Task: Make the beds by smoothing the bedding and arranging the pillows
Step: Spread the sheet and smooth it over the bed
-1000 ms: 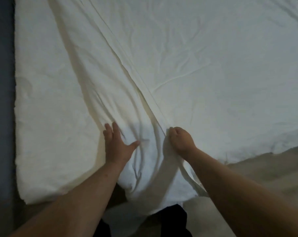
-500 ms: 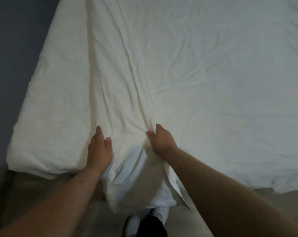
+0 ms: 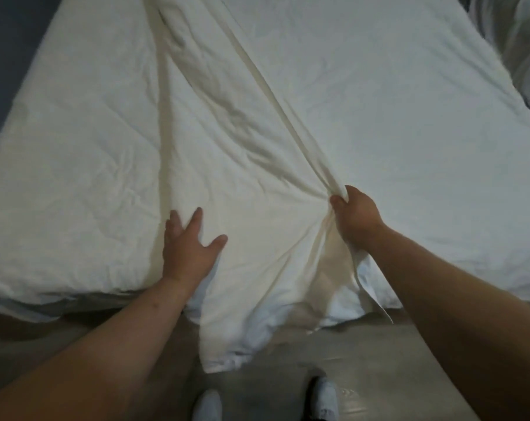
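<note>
- To the left of the left hand, the big white soft bed (image 3: pixel 75 177) has lots of small wrinkles. This part looks like it needs more smoothing.
- The left hand (image 3: pixel 189 253) lies flat on the cloth near the bed's edge. Its fingers are straight and spread out, and it presses down without grabbing anything.
- Between the two hands lies the long white cloth sheet (image 3: pixel 257 214). It runs from far up the bed down to the hands. It is bunched into folds, and its end hangs over the edge of the bed, below the hands. It is not spread out yet.
- The right hand (image 3: pixel 356 218) is closed tight around a thick fold of that sheet. The fold stretches away from the hand in a straight, tight line.
- To the right of the right hand, the bed top looks flatter, with only soft creases.
- Far off, up and to the right of the right hand, sits a crumpled pile of pale bedding (image 3: pixel 516 41). It is too blurry to say what it is.
- Below the hands is the grey-brown floor (image 3: pixel 288 375), with two pale shoes (image 3: pixel 326 393) on it.
- No pillow shows anywhere.
- My guess is that the job is at an early stage. The sheet has to be pulled flat, the wrinkles need smoothing, and the pillows have to be put in place.
</note>
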The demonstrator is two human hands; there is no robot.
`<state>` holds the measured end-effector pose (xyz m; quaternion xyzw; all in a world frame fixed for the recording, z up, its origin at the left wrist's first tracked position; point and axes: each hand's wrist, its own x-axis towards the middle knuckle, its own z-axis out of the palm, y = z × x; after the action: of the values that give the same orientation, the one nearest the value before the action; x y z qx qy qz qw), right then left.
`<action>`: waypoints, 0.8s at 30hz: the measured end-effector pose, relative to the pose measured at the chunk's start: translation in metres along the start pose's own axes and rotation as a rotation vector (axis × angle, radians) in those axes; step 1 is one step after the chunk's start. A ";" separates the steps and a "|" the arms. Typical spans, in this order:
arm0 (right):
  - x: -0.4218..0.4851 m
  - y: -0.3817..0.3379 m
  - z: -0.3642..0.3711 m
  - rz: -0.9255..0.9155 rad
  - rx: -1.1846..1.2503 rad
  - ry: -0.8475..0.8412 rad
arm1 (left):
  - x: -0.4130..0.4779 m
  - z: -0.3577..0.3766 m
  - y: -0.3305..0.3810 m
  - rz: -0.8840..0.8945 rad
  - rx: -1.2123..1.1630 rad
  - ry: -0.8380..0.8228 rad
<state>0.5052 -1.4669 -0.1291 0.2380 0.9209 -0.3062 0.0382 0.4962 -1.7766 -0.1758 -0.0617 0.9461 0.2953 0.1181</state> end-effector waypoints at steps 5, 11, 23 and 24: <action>0.005 0.072 -0.047 0.038 0.045 0.023 | -0.016 0.036 0.040 0.140 0.187 0.008; 0.031 0.138 -0.100 0.038 0.044 0.033 | -0.025 0.073 0.080 0.202 0.288 0.013; 0.036 0.222 -0.097 0.209 0.091 -0.095 | -0.007 0.085 0.079 -0.397 -0.129 0.108; 0.038 0.224 -0.096 0.225 0.088 -0.099 | -0.001 0.081 0.074 -0.410 -0.190 0.057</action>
<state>0.5828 -1.2384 -0.1816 0.3259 0.8710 -0.3515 0.1074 0.4982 -1.6695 -0.2003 -0.2719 0.8845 0.3513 0.1423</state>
